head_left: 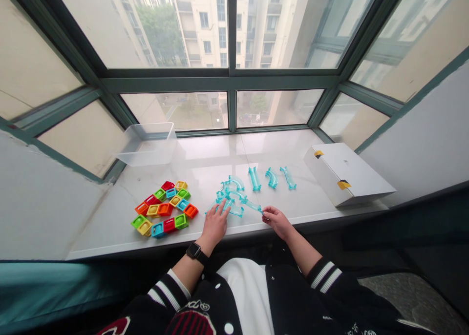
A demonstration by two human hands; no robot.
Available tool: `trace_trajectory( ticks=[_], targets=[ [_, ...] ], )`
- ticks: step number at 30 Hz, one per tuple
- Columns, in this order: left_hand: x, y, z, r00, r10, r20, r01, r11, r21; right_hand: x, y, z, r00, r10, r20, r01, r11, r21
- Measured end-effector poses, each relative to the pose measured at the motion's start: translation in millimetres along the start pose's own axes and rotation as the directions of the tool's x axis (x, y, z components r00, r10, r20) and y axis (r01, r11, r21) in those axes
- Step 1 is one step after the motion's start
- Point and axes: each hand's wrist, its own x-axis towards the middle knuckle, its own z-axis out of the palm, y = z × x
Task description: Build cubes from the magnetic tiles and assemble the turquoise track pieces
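My right hand [277, 221] pinches one end of a translucent blue track piece [252, 205], which slants from my fingertips toward a small pile. My left hand [215, 223], fingers stretched out, rests at the near-left side of that pile of clear blue track pieces [234, 180], covering part of it. Beyond the pile lie three separate pieces: a straight blue track [254, 178], a curved blue track [271, 177] and a slightly wavy blue track [288, 177].
Left of the pile, several red, yellow, green, blue and orange plastic blocks [164, 209] lie grouped. A clear plastic bin [148, 147] stands at the back left. To the right is a white box [350, 171] with yellow-black tabs. Windows border the white sill [208, 152].
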Motion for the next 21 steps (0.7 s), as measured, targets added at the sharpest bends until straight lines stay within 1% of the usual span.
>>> trace_trajectory(
  ticks=[3, 6, 9, 12, 14, 16, 19, 21],
  targets=[
    [-2.4, 1.6, -4.9, 0.999, 0.007, -0.037, -0.008, 1.000, -0.021, -1.2, -1.8, 1.5, 1.000, 0.008, -0.001, -0.008, 1.000, 0.003],
    [-3.6, 6.1, -11.8, 0.993, 0.003, -0.119, -0.014, 0.996, -0.086, -0.8, -2.5, 2.4, 1.000, 0.018, -0.008, -0.017, 0.999, 0.034],
    [-1.2, 13.0, -19.8, 0.980, -0.004, -0.198, -0.036, 0.980, -0.198, 1.3, -1.2, 3.6, 0.999, 0.045, -0.012, -0.043, 0.993, 0.114],
    [3.3, 19.8, -26.6, 0.974, -0.010, -0.226, -0.072, 0.933, -0.352, 3.0, -0.1, 5.5, 0.995, 0.097, -0.012, -0.091, 0.969, 0.229],
    [5.8, 23.0, -28.8, 0.976, -0.019, -0.215, -0.084, 0.884, -0.460, 3.0, -0.7, 6.9, 0.993, 0.119, -0.003, -0.114, 0.955, 0.274],
    [7.4, 25.1, -28.6, 0.982, -0.042, -0.183, -0.066, 0.835, -0.546, 1.4, -2.5, 8.3, 0.992, 0.120, 0.026, -0.122, 0.955, 0.270],
    [9.5, 27.1, -25.0, 0.986, -0.128, -0.109, 0.023, 0.742, -0.670, -3.9, -6.3, 11.8, 0.987, 0.111, 0.120, -0.134, 0.970, 0.202],
    [11.7, 28.1, -22.4, 0.976, -0.213, -0.050, 0.103, 0.650, -0.753, -8.7, -8.4, 16.1, 0.975, 0.109, 0.194, -0.137, 0.982, 0.132]
  ],
)
